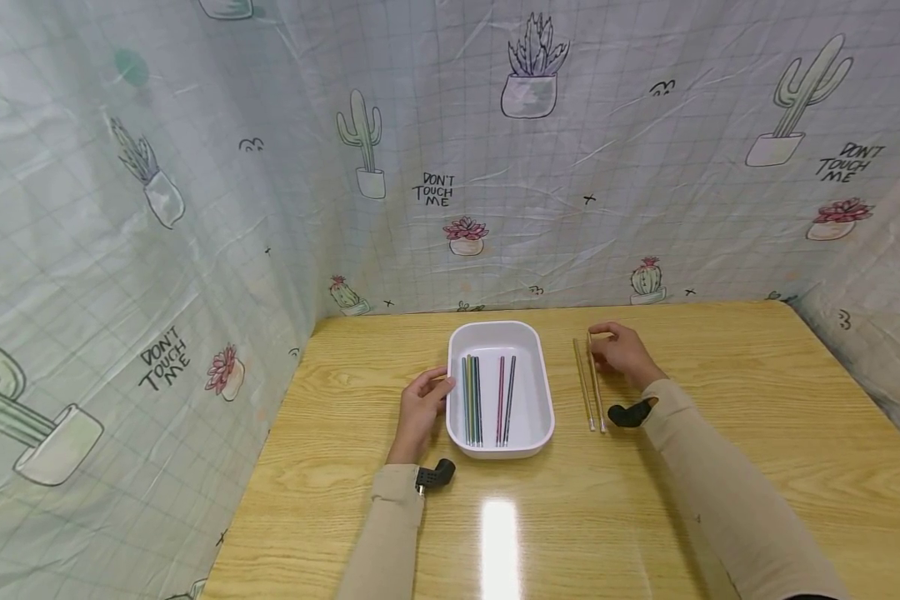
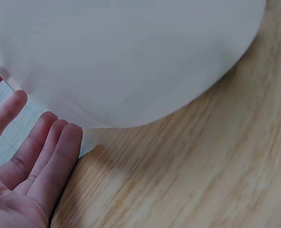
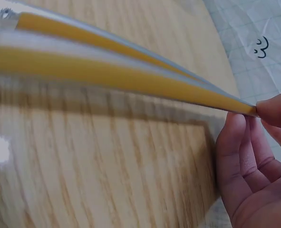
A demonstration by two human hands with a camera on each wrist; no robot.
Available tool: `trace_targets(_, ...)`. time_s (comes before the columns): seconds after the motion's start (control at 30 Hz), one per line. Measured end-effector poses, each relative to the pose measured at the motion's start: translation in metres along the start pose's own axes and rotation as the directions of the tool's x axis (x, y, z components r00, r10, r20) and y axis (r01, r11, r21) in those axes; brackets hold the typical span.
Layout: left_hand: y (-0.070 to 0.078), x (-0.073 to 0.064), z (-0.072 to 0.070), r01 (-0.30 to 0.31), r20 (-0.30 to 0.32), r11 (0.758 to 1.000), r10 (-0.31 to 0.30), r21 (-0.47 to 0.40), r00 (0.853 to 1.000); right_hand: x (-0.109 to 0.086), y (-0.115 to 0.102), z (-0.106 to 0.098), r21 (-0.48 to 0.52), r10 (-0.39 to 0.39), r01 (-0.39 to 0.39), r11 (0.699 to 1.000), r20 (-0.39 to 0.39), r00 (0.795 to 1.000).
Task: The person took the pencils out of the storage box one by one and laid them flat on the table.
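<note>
A white tray (image 1: 501,454) holds several slim pencils lying lengthwise: a close-set group of pencils (image 1: 472,400) at its left side and two, one pinkish-red and one dark, near the middle. My left hand (image 1: 422,408) touches the tray's left side, fingers fairly straight; the left wrist view has the fingertips (image 2: 73,133) against the outer wall. Right of the tray, my right hand (image 1: 622,354) pinches the far end of a yellow pencil (image 3: 130,85) between thumb and fingers. Beside that pencil lies another yellowish pencil (image 1: 583,385), nearly parallel, its pale end toward me.
Everything stands on a wood-grain table (image 1: 570,517). Behind and at the sides hangs a pale curtain (image 1: 450,142) printed with cacti. A dark camera mount (image 1: 437,474) sits at the left wrist and another mount (image 1: 630,413) at the right one.
</note>
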State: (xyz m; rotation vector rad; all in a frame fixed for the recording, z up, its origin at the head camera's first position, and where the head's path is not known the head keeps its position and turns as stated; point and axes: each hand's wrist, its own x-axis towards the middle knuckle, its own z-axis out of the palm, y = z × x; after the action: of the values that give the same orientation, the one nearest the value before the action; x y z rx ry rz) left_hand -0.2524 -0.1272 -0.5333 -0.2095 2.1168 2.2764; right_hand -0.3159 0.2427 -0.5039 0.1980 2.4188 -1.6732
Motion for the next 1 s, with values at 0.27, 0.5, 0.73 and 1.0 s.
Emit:
trace_targets(0.27,0.001,0.000,0.000,-0.005,-0.004,1.000,0.005,0.001,1.000,0.001,0.000,0.007,-0.052,-0.036,0.035,0.998,-0.008,0.999)
trace_targets(0.5,0.002,-0.001,0.000,-0.013,0.005,1.000,0.013,-0.002,1.000,0.004,0.002,0.010,-0.106,-0.043,0.040,0.994,-0.022,0.999)
trace_targets(0.73,0.003,0.001,-0.001,0.000,0.018,1.000,0.000,0.001,1.000,0.008,0.006,0.013,-0.136,-0.080,0.072,0.988,-0.055,0.995)
trace_targets(1.0,0.023,-0.010,0.001,0.024,0.030,0.999,-0.025,0.022,0.999,0.008,0.008,0.017,-0.138,-0.099,0.087,0.987,-0.083,0.992)
